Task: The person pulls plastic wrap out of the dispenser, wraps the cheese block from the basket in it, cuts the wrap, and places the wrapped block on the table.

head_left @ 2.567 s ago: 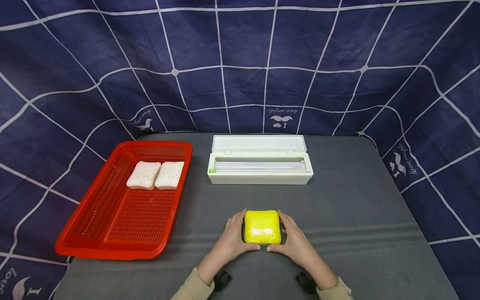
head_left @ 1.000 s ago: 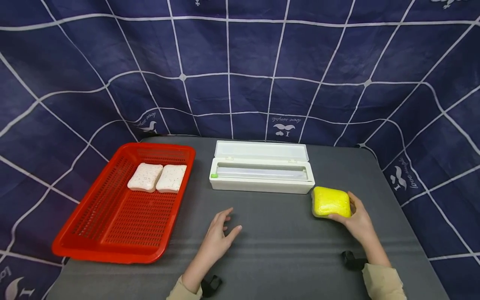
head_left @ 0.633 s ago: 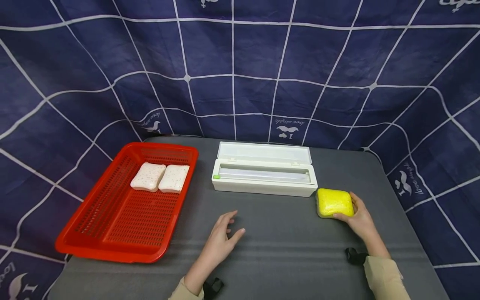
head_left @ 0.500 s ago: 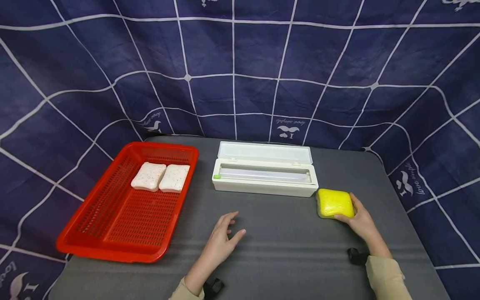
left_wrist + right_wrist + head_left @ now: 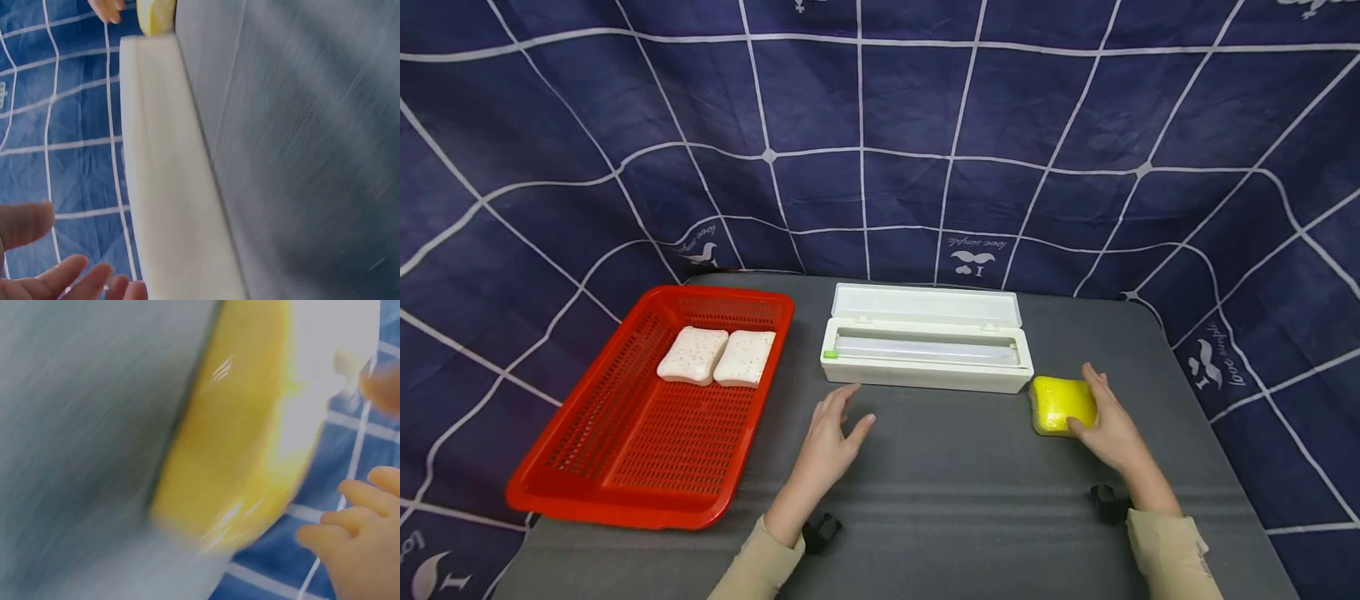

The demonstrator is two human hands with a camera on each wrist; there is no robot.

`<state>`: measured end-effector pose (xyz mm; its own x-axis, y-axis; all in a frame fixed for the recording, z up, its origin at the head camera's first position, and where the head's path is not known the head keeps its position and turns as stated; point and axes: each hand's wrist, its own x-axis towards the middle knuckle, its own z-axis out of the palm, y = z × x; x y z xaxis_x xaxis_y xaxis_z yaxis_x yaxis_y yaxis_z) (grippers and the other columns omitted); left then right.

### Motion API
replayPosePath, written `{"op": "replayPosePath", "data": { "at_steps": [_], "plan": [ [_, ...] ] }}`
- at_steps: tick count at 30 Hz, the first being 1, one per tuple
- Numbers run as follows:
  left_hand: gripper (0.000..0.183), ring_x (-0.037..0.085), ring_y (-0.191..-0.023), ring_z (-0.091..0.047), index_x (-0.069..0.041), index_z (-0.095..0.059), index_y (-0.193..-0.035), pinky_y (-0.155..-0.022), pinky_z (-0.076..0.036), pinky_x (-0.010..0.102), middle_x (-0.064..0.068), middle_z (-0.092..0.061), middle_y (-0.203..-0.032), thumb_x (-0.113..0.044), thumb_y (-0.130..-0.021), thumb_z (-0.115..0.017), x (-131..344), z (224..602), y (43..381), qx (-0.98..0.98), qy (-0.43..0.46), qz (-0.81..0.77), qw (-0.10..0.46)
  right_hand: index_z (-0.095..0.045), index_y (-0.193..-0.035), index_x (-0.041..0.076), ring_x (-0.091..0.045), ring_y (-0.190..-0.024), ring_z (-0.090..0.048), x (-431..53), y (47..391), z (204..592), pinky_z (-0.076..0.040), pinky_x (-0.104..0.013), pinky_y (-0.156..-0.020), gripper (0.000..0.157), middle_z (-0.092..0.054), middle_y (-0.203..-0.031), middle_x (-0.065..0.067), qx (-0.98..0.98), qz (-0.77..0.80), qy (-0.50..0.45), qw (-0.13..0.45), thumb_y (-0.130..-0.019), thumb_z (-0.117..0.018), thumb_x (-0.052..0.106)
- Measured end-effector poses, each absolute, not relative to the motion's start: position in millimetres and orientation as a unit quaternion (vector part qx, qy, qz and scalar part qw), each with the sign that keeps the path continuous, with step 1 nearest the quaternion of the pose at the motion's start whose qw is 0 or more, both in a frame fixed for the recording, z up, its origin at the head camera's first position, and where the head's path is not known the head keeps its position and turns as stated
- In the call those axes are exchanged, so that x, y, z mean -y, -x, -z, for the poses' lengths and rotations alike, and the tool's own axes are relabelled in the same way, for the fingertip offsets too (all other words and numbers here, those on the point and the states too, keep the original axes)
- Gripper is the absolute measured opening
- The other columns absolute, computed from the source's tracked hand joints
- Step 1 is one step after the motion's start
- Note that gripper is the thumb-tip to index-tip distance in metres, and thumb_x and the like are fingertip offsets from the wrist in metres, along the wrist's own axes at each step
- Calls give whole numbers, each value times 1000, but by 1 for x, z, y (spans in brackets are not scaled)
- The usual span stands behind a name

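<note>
Where the white box (image 5: 927, 374) ends on the right, one yellow block (image 5: 1054, 404) lies on the grey cloth (image 5: 940, 500), just beside the box's near corner; whether the two touch cannot be told. Block: rounded corners, glossy surface with bright highlights in the right wrist view.

Right hand (image 5: 1111, 427): at the block's right side, fingers spread and extended, thumb overlapping the near right corner in the head view, nothing grasped; contact between thumb and block cannot be made out.

Left hand (image 5: 826, 446): above the cloth, near the front left of the box, thumb apart from loosely bent fingers, nothing grasped.

White box: long, set crosswise, lid (image 5: 927, 306) tipped back along the far edge; one pale roll (image 5: 925, 350) inside; one small green piece (image 5: 831, 354) at the left end.

Red basket (image 5: 681, 450): one, slotted, at left on the cloth, set at a slant. Contents: two white speckled blocks (image 5: 693, 356), side by side toward the far right.

Blue curtain (image 5: 902, 100): white grid lines, hung behind and at both sides.

Sleeves (image 5: 1168, 550): two, beige. Black devices (image 5: 1109, 504): two, one at each wrist.
</note>
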<state>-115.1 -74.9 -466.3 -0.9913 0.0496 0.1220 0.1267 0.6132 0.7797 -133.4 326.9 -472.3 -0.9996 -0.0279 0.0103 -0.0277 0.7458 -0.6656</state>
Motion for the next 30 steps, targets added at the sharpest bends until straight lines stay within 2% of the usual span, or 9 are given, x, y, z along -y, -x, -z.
{"op": "replayPosePath", "data": {
  "at_steps": [2,4,7,9,11,13,17,22,30],
  "plan": [
    [47,33,-117,-53,-5,-55,-135,-95,-49,50,15,-59,-130,-13,-91,-70,77,462,129,903,51,419,84,-24,-153,-3,-55,-144,-17,-311,138,463,-26,-69,-108,77,-20,-158,-32,-939,342,20,-29,-84,-59,-3],
    [43,34,-119,-52,-3,-57,-132,-98,-47,51,16,-60,-130,-6,-90,-67,80,460,143,908,57,397,120,-36,-150,2,-51,-127,-48,-297,145,458,-45,-61,-90,67,-28,-155,-31,-941,333,24,-54,-86,-56,-2],
    [42,35,-125,-50,-2,-58,-130,-102,-45,50,17,-60,-132,3,-88,-61,84,458,164,914,64,372,148,-49,-142,6,-49,-114,-58,-278,159,458,-49,-55,-77,51,-38,-151,-29,-943,319,35,-85,-92,-54,1],
    [43,35,-126,-50,0,-58,-128,-104,-44,50,18,-60,-131,7,-86,-57,87,458,176,919,65,359,149,-55,-136,5,-45,-111,-61,-268,168,460,-51,-55,-86,42,-47,-145,-27,-941,319,44,-106,-95,-53,4],
    [44,35,-128,-49,0,-59,-127,-106,-43,49,18,-60,-131,9,-84,-54,88,458,187,925,62,350,137,-59,-132,3,-44,-126,-53,-260,176,461,-44,-58,-101,36,-55,-139,-25,-940,316,51,-120,-97,-53,4],
    [45,34,-129,-48,0,-59,-127,-109,-40,49,18,-59,-132,8,-84,-53,90,459,196,932,61,339,117,-62,-128,2,-39,-114,-60,-254,183,464,-46,-56,-99,33,-61,-130,-22,-941,310,57,-128,-97,-53,5],
    [45,33,-133,-46,-1,-59,-128,-113,-35,50,17,-57,-137,3,-84,-53,90,463,207,944,65,314,75,-63,-126,0,-34,-95,-61,-247,192,469,-51,-51,-88,33,-65,-120,-22,-950,273,70,-137,-95,-51,2],
    [45,32,-134,-45,-2,-59,-130,-116,-30,50,15,-57,-138,-2,-85,-53,89,468,214,953,74,289,50,-63,-124,-3,-40,-114,-60,-244,198,475,-49,-53,-96,35,-64,-121,-24,-954,251,85,-142,-93,-47,-2],
    [46,30,-137,-43,-4,-58,-133,-114,-27,53,13,-55,-141,-6,-88,-49,88,471,218,964,83,249,48,-61,-125,-5,-41,-119,-58,-243,205,477,-47,-52,-101,35,-63,-124,-25,-961,225,102,-127,-94,-45,-4]
  ]
}}
